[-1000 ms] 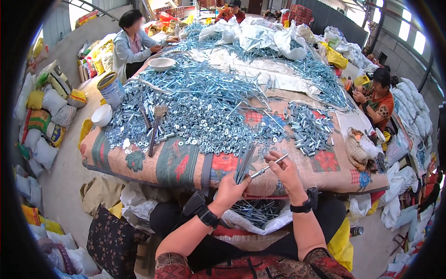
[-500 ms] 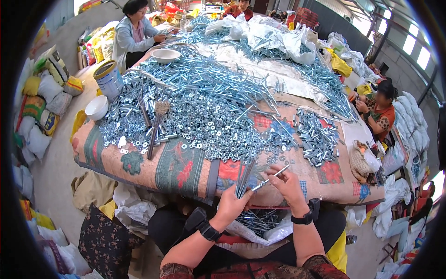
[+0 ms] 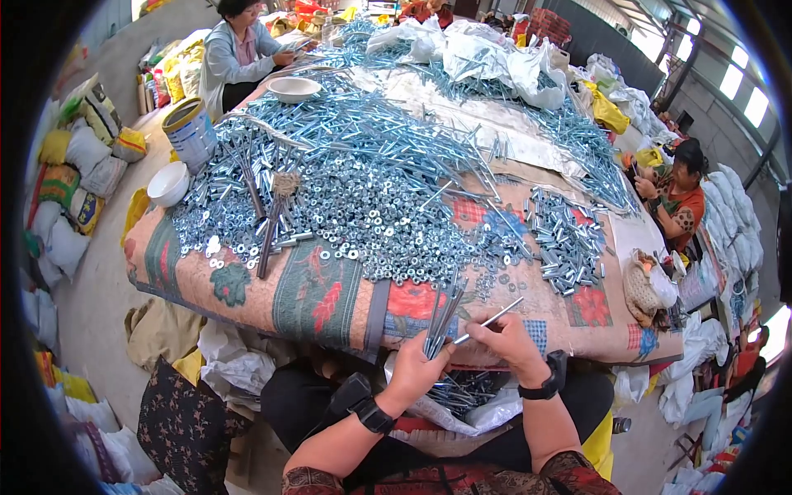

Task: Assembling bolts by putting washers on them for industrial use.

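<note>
My left hand [image 3: 415, 370] is closed round a bundle of thin metal rods [image 3: 445, 318], which stick up and fan out slightly above the fist. Close beside it, my right hand [image 3: 509, 340] pinches a single metal rod [image 3: 502, 312] that slants up to the right. The rod's lower end lies near my left thumb; whether they touch I cannot tell. Just beyond my hands, a big heap of nuts and washers [image 3: 371, 219] covers the padded, patterned table top [image 3: 404, 326]. To its right is a smaller pile of short metal sleeves [image 3: 565, 243].
In my lap an open white sack [image 3: 487, 414] holds more rods. Long rods [image 3: 371, 124] spread across the table's far part. A white bowl [image 3: 169, 184] and a paint bucket [image 3: 190, 132] stand at the left. Two people sit at the table's sides; another is at the far end.
Both hands have shifted slightly, and the bundle has moved right. The right fingers, more spread before, now pinch the single rod near its lower end, farther from the left hand.
</note>
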### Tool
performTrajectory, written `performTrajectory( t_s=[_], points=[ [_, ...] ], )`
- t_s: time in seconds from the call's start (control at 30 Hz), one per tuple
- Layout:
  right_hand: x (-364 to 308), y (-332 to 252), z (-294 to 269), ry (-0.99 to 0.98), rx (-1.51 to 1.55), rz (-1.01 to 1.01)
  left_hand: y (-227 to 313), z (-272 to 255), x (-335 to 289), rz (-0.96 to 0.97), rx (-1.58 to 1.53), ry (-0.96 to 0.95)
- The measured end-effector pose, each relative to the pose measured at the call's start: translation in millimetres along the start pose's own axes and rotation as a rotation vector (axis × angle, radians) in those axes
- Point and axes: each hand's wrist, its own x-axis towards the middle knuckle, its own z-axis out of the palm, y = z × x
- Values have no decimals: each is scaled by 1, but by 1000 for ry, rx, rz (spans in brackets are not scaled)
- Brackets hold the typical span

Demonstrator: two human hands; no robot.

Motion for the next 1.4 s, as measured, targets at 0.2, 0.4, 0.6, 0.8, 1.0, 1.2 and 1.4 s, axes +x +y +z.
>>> performTrajectory(
  t_s=[0.2, 0.4, 0.6, 0.8, 1.0, 1.2, 1.4],
  points=[
    [2, 8, -11, -4, 255, -98, -3, 2, 2, 211, 216, 36],
    [-7, -4, -4, 156, 128, -321, 8, 4, -3, -20, -20, -16],
    [-20, 5, -15, 136, 115, -77, 12, 5, -5, -175, -182, -73],
    [-15, -14, 3, 62, -92, -52, -5, 9, -7, 173, 176, 74],
    [-36, -2, -8, 158, -268, -208, 10, 1, 1, -300, -140, -82],
    [-3, 13, -82, 316, -366, -112, 6, -10, -6, -580, -277, -125],
    [115, 37, -119, 786, -950, -334, 7, -14, -10, -568, -324, -68]
  ],
)
